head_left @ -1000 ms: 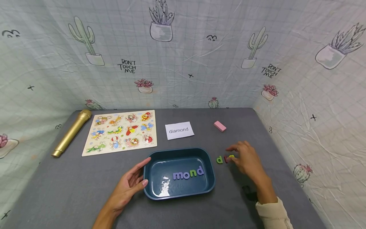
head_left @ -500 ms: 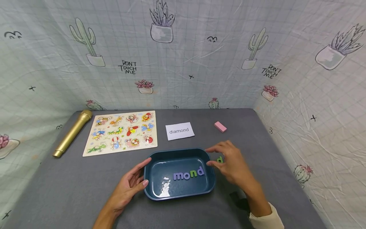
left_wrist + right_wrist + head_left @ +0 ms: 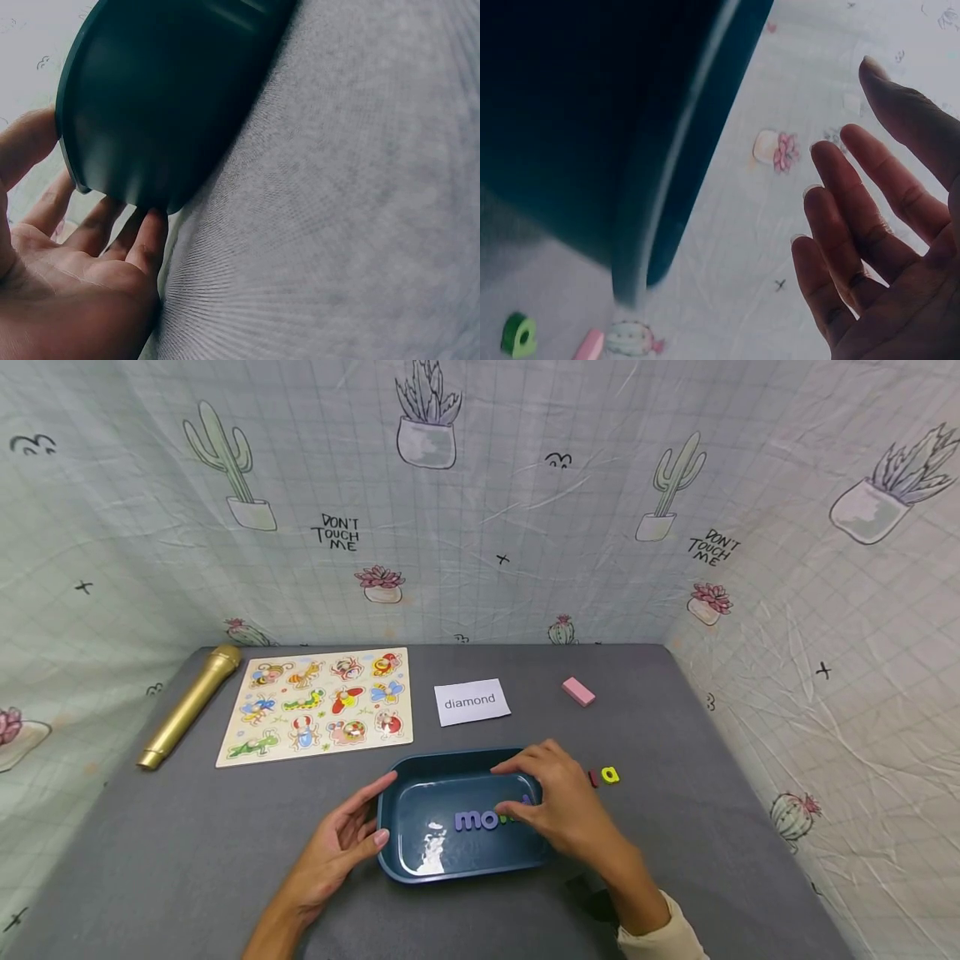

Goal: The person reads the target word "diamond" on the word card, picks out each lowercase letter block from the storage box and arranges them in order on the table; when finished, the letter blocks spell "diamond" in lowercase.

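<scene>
Grey counter (image 3: 187,852) carries the blue tray (image 3: 480,858); the right hand (image 3: 562,797) has moved from its right side to above its right half, grip spread, seemingly empty. The left hand (image 3: 339,837) holds its left end. Red i (image 3: 593,778), yellow a (image 3: 610,780) and green d (image 3: 514,337) remain outside, rightward, so none seems added.

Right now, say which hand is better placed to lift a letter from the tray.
Likely the right hand: empty, over the letters; the left hand touches the left end of the tray.
</scene>
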Demonstrator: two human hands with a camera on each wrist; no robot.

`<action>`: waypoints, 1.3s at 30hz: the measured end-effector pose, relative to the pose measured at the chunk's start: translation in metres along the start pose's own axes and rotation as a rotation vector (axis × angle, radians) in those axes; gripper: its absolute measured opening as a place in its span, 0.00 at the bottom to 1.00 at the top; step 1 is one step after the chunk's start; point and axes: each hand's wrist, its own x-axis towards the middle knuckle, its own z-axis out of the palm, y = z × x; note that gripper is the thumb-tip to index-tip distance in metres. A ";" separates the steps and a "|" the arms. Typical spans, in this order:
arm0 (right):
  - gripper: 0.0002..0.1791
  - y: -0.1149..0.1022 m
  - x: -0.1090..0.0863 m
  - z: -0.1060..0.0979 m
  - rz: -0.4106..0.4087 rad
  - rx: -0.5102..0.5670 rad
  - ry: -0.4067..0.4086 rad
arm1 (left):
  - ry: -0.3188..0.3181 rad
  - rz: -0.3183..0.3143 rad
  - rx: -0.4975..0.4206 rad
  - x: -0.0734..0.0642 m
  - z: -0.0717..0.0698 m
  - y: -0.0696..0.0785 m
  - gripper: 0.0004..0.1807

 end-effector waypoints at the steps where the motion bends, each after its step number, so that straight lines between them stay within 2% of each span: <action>1: 0.26 -0.001 0.001 0.002 -0.009 0.003 -0.001 | 0.000 0.000 0.000 0.000 0.000 0.000 0.40; 12: 0.25 -0.010 0.004 0.023 -0.010 0.013 -0.050 | 0.009 -0.019 0.012 0.001 0.000 0.002 0.40; 26: 0.23 -0.002 0.006 0.056 -0.034 0.082 -0.072 | 0.000 -0.008 0.021 0.001 -0.001 0.001 0.40; 31: 0.22 0.001 0.006 0.063 0.001 0.056 -0.106 | 0.002 -0.016 0.017 0.001 -0.001 0.001 0.40; 39: 0.21 0.003 0.008 0.069 0.034 -0.043 -0.166 | 0.007 -0.024 0.020 0.001 -0.001 0.001 0.40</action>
